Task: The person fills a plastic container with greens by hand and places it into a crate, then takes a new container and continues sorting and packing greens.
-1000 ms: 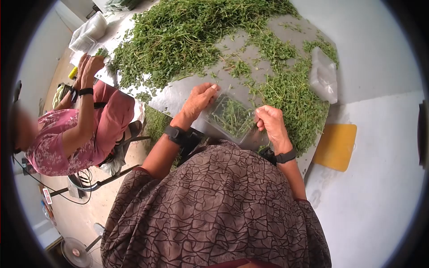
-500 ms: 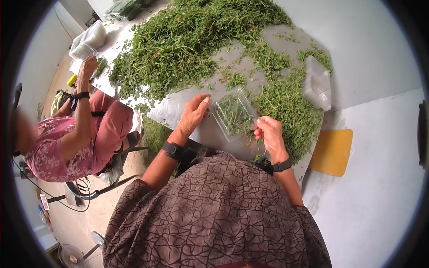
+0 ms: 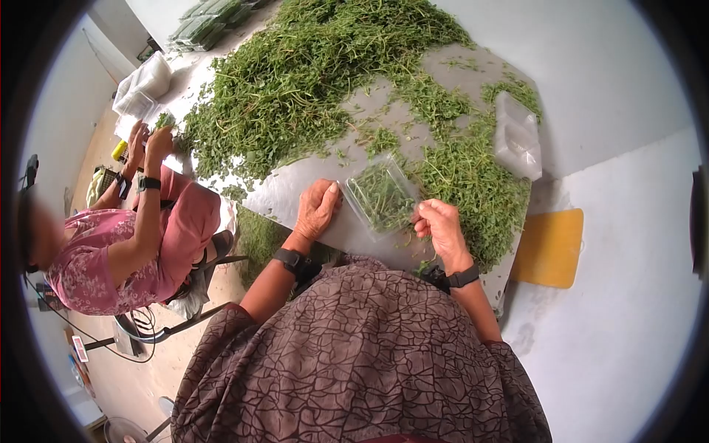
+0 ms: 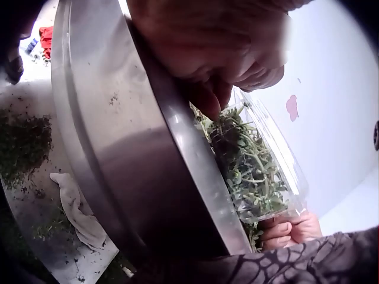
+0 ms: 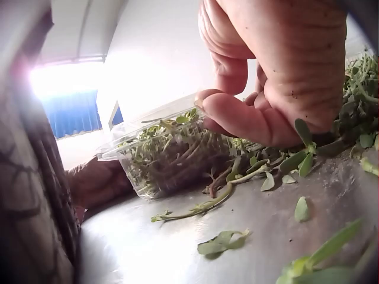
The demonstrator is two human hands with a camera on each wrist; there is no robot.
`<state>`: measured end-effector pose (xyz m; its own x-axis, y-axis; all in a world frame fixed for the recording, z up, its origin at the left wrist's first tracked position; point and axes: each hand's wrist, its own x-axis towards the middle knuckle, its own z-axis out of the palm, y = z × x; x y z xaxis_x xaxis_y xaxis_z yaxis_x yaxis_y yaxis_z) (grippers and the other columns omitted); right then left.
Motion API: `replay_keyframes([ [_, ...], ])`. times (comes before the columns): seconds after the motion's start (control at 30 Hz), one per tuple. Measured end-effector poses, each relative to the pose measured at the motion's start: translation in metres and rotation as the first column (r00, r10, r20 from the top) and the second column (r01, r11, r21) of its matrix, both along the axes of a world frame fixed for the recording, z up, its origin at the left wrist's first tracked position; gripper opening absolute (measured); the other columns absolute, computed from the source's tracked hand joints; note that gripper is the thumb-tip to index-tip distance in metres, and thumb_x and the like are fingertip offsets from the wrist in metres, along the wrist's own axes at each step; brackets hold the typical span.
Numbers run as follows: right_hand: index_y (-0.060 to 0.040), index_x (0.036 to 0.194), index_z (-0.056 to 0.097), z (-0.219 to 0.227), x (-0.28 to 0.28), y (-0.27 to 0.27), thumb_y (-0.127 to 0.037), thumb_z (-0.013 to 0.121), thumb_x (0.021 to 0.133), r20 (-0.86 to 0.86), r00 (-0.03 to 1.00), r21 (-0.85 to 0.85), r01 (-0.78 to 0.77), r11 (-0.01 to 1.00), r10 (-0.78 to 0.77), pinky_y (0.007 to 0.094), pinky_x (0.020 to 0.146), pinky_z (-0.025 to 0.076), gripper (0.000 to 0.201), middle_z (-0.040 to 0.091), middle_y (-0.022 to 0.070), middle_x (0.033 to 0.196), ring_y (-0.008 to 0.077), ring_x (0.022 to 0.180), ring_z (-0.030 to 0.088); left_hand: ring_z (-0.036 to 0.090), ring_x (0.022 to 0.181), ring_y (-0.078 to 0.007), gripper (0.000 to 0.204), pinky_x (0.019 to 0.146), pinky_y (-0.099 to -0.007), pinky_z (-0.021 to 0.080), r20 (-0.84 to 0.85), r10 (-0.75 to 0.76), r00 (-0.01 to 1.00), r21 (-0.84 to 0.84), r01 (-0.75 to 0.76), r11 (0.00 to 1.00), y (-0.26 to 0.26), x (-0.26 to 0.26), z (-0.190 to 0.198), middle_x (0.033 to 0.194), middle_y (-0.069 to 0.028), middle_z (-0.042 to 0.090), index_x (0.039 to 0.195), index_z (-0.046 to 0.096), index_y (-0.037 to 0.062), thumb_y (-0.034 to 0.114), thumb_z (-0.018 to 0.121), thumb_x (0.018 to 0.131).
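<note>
A clear plastic box (image 3: 380, 198) filled with green leafy stems sits at the near edge of the metal table, tilted in the head view. At its left edge my left hand (image 3: 317, 210) grips with thumb and bent fingers. My right hand (image 3: 442, 229) pinches the opposite edge between thumb and fingers. In the right wrist view the box (image 5: 172, 160) has a clear lid over the greens; whether it is fully closed I cannot tell. The left wrist view shows my left hand (image 4: 219, 47) close above the box (image 4: 254, 165), its fingertips at one end.
Loose greens (image 3: 295, 81) are heaped across the metal table (image 3: 332, 236). Empty clear boxes (image 3: 517, 136) stand at the right, more (image 3: 144, 81) at the far left, beside filled packs (image 3: 207, 22). Another person (image 3: 125, 244) sits at the left. A yellow board (image 3: 548, 247) lies beyond the right edge.
The box and both hands appear lower in the head view, the left hand most clearly; the whole view has also shifted. The other person's hands have moved and now hold some greens.
</note>
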<state>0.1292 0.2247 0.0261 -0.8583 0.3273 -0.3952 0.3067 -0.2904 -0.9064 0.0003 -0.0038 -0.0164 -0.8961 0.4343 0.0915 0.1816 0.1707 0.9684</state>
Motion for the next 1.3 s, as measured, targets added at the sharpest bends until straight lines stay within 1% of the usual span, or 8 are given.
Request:
replay_keyframes([
  [0.13, 0.0005, 0.084, 0.061, -0.003, 0.003, -0.002, -0.018, 0.056, 0.088, -0.022, 1.000, -0.001, 0.001, 1.000, -0.001, 0.0202, 0.045, 0.047, 0.019, 0.062, 0.0079, 0.071, 0.0088, 0.053, 0.057, 0.053, 0.052, -0.0159, 0.032, 0.053, -0.0293, 0.044, 0.069, 0.009, 0.998, -0.003, -0.008, 1.000, 0.001, 0.001, 0.002, 0.062, -0.0063, 0.055, 0.075, 0.055, 0.0013, 0.026, 0.046, 0.093],
  [0.37, 0.0009, 0.089, 0.061, -0.007, 0.006, 0.001, -0.020, 0.058, 0.088, -0.025, 0.999, -0.069, -0.028, 0.997, 0.027, 0.0206, 0.046, 0.048, 0.021, 0.063, 0.0091, 0.074, 0.0099, 0.055, 0.058, 0.055, 0.057, -0.0229, 0.032, 0.055, -0.0329, 0.043, -0.087, -0.035, 0.996, -0.039, 0.031, 0.999, 0.000, 0.001, 0.000, 0.063, -0.0099, 0.054, 0.073, 0.054, -0.0001, 0.023, 0.045, 0.092],
  [0.43, 0.0017, 0.090, 0.061, -0.007, 0.006, 0.002, -0.021, 0.058, 0.087, -0.033, 0.999, -0.074, -0.046, 0.996, 0.044, 0.0211, 0.046, 0.048, 0.023, 0.063, 0.0097, 0.074, 0.0102, 0.055, 0.059, 0.052, 0.056, -0.0114, 0.035, 0.054, -0.0247, 0.044, -0.186, -0.036, 0.982, -0.082, 0.021, 0.996, 0.001, 0.000, -0.002, 0.063, -0.0049, 0.053, 0.076, 0.054, -0.0002, 0.027, 0.045, 0.095],
  [0.63, 0.0024, 0.087, 0.061, -0.009, 0.007, 0.004, -0.020, 0.058, 0.087, -0.063, 0.996, -0.082, -0.071, 0.994, 0.066, 0.0205, 0.046, 0.047, 0.022, 0.063, 0.0092, 0.071, 0.0090, 0.054, 0.058, 0.054, 0.060, -0.0125, 0.034, 0.059, -0.0269, 0.046, 0.057, 0.047, 0.997, -0.049, -0.045, 0.998, 0.002, 0.006, 0.011, 0.069, -0.0051, 0.057, 0.094, 0.062, 0.0001, 0.031, 0.049, 0.093],
  [0.7, 0.0021, 0.086, 0.061, -0.006, 0.007, 0.005, -0.019, 0.057, 0.086, -0.106, 0.991, 0.036, -0.083, 0.996, 0.087, 0.0200, 0.046, 0.047, 0.021, 0.063, 0.0083, 0.071, 0.0081, 0.054, 0.058, 0.053, 0.064, -0.0113, 0.036, 0.063, -0.0263, 0.046, 0.188, 0.073, 0.979, 0.060, -0.086, 0.994, 0.008, 0.003, 0.020, 0.071, -0.0042, 0.058, 0.104, 0.062, -0.0002, 0.032, 0.048, 0.093],
  [0.77, 0.0015, 0.084, 0.060, 0.005, 0.007, 0.007, -0.016, 0.056, 0.087, -0.117, 0.986, 0.088, -0.106, 0.991, 0.116, 0.0201, 0.046, 0.046, 0.019, 0.062, 0.0067, 0.069, 0.0077, 0.054, 0.058, 0.052, 0.080, -0.0096, 0.037, 0.074, -0.0244, 0.043, 0.146, 0.045, 0.988, 0.045, -0.052, 0.998, 0.017, 0.003, 0.034, 0.085, -0.0025, 0.060, 0.110, 0.060, -0.0020, 0.029, 0.048, 0.094],
  [0.97, 0.0015, 0.077, 0.057, 0.019, 0.009, 0.010, -0.008, 0.055, 0.085, -0.213, 0.942, 0.419, -0.151, 0.895, 0.258, 0.0226, 0.047, 0.045, 0.013, 0.060, 0.0039, 0.063, 0.0090, 0.053, 0.057, 0.049, 0.079, -0.0072, 0.035, 0.073, -0.0228, 0.041, 0.176, -0.068, 0.982, 0.067, 0.057, 0.996, 0.034, 0.009, 0.051, 0.086, 0.0014, 0.058, 0.112, 0.058, -0.0025, 0.026, 0.054, 0.093],
  [1.3, -0.0004, 0.072, 0.057, 0.036, 0.021, 0.011, -0.005, 0.057, 0.082, -0.269, 0.920, 0.549, -0.098, 0.830, 0.286, 0.0253, 0.047, 0.042, 0.011, 0.057, 0.0029, 0.058, 0.0091, 0.051, 0.052, 0.044, 0.064, -0.0045, 0.017, 0.060, -0.0209, 0.036, 0.348, -0.101, 0.932, 0.098, 0.071, 0.993, 0.034, 0.016, 0.072, 0.071, 0.0046, 0.055, 0.088, 0.063, -0.0002, 0.016, 0.060, 0.088],
])
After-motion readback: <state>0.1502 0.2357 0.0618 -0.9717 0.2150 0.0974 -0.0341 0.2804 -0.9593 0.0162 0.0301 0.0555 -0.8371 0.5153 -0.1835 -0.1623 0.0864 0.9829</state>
